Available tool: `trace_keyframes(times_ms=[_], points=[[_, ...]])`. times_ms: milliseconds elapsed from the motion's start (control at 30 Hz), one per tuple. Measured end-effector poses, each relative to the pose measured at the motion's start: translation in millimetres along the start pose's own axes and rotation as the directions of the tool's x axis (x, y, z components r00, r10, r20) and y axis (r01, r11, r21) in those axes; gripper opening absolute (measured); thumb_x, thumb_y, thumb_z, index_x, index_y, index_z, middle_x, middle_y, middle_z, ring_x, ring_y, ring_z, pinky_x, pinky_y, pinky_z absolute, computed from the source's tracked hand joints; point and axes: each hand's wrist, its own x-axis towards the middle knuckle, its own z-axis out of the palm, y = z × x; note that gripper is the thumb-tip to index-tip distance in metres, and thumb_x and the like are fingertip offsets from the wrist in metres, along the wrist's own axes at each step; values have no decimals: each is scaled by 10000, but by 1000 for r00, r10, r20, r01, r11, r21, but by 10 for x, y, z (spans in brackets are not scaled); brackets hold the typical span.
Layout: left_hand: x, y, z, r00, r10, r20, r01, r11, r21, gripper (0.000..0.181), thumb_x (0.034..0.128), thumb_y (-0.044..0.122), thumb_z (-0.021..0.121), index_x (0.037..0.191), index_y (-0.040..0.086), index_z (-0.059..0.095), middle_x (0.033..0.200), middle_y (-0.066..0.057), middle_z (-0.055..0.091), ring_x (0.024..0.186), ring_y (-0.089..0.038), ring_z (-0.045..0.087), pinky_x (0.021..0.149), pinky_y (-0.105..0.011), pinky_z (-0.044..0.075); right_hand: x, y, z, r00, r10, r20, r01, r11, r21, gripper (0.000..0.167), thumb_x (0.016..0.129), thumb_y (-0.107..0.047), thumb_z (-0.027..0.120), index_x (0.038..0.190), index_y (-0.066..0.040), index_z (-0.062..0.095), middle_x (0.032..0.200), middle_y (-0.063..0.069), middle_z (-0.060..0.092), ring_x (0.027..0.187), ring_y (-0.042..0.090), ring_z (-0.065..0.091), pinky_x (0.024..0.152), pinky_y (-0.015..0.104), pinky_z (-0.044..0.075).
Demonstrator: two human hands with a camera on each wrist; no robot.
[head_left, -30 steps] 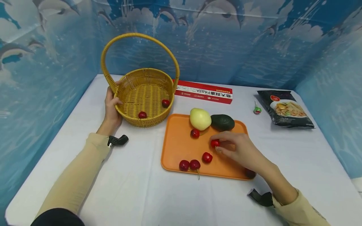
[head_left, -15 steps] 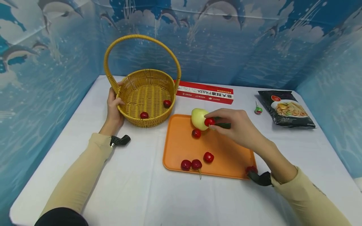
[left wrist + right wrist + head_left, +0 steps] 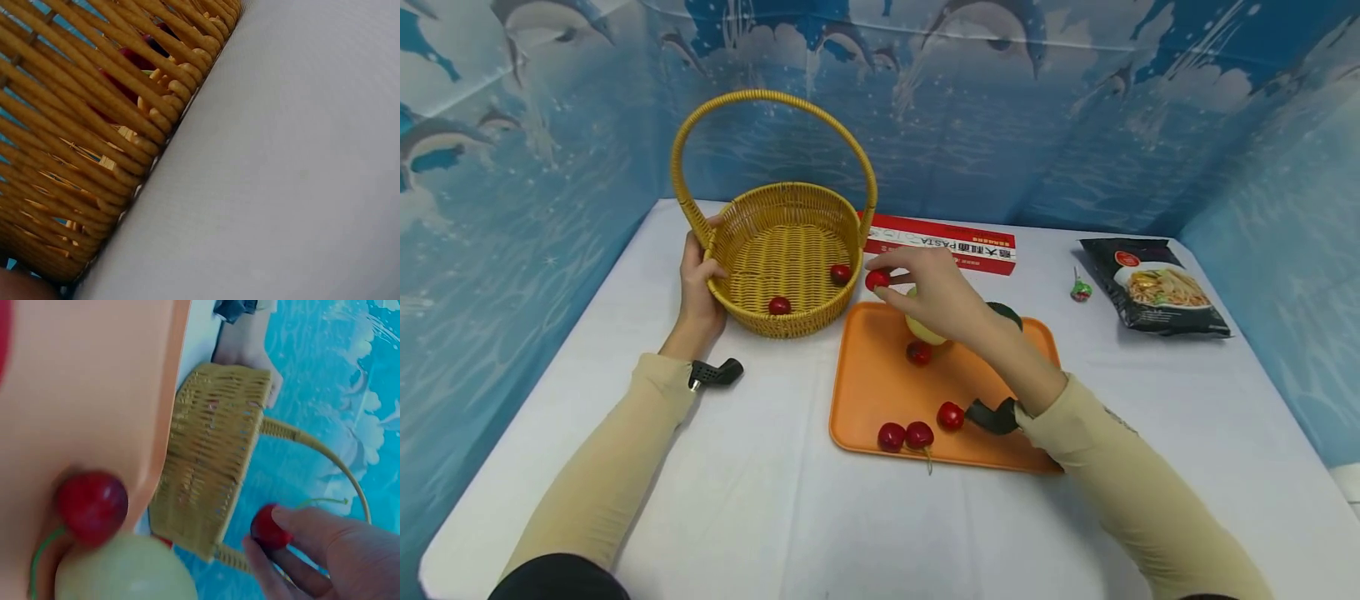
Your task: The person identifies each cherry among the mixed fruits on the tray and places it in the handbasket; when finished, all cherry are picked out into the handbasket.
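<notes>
Between the thumb and fingers of my right hand is a red cherry; its green stem shows in the right wrist view. The pinched cherry is just right of the yellow wicker basket, near its rim. My left hand grips the basket's left side by the foot of the handle. Inside the basket lie two cherries. Several more cherries are on the orange tray. A pale yellow fruit and an avocado sit at the tray's back, partly hidden by my right hand and arm.
A red pasta box lies behind the tray. Farther right are a small green wrapped lollipop and a black noodle packet. A dolphin-print curtain encloses the back and sides of the white table.
My right hand has lifted the cherry off the tray and carried it left and away from me, toward the basket. My left hand and the basket stay in place.
</notes>
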Motion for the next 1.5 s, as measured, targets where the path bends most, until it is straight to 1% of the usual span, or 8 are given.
trace_keyframes(times_ms=[133,333,533,833,1000,1133,1300,1500], points=[[-17,-4,23,1000,1,4,-1,1000,9,748,746,-89,340,1436,118,542,1459,-98,480,1272,-310,434,1027,-366,376,147,-45,132,999,1,-42,-1,1000,8,360,961,-110,753,1315,-53,724,1277,85,751,1121,229,748,971,402,585],[-16,-12,51,1000,8,6,-8,1000,-17,736,747,-87,333,1418,121,553,1459,-97,481,1259,-291,440,1031,-364,369,328,-118,211,995,45,-84,-37,995,97,391,962,-144,768,1333,-38,703,1281,104,738,1151,239,731,974,378,582],[-10,-36,74,1000,-3,11,3,1000,-8,738,740,-91,345,1413,125,556,1447,-101,483,1270,-308,441,1037,-377,376,279,-115,141,988,81,-131,-65,991,118,375,971,-213,766,1311,-60,718,1257,75,750,1139,224,721,973,363,580],[-11,-43,84,1000,-3,27,2,1000,2,740,737,-79,340,1421,119,542,1525,-91,458,1281,-296,432,1054,-384,354,-125,-79,-98,990,113,-80,-102,987,124,368,989,-262,741,1314,-89,725,1295,76,740,1137,216,738,975,419,584],[-32,-50,55,1000,-3,20,3,1000,11,742,737,-88,334,1416,124,546,1476,-95,471,1277,-291,426,1052,-381,352,-422,-58,-231,988,139,-62,-132,986,104,363,974,-290,760,1304,-138,736,1286,30,741,1126,198,745,970,442,585],[-39,-45,15,1000,9,-1,-9,1000,-3,732,741,-94,331,1400,127,560,1450,-100,483,1280,-305,428,1047,-379,365,-618,-8,-272,988,147,-56,-142,986,87,366,966,-278,772,1302,-136,738,1268,38,749,1137,205,736,950,464,591],[-44,-35,-4,1000,6,-5,-6,1000,-3,731,744,-96,334,1397,137,565,1502,-92,468,1318,-304,417,1082,-390,350,-894,48,-298,990,139,-37,-135,985,103,377,964,-250,776,1323,-142,731,1289,31,740,1106,186,739,936,460,593],[-12,9,-13,1000,15,10,-15,1000,0,737,738,-83,338,1406,134,561,1512,-95,463,1310,-306,422,1071,-395,358,-1306,139,-341,992,122,-40,-120,992,50,366,956,-217,784,1317,-238,730,1271,-37,743,1086,117,726,947,433,591]])
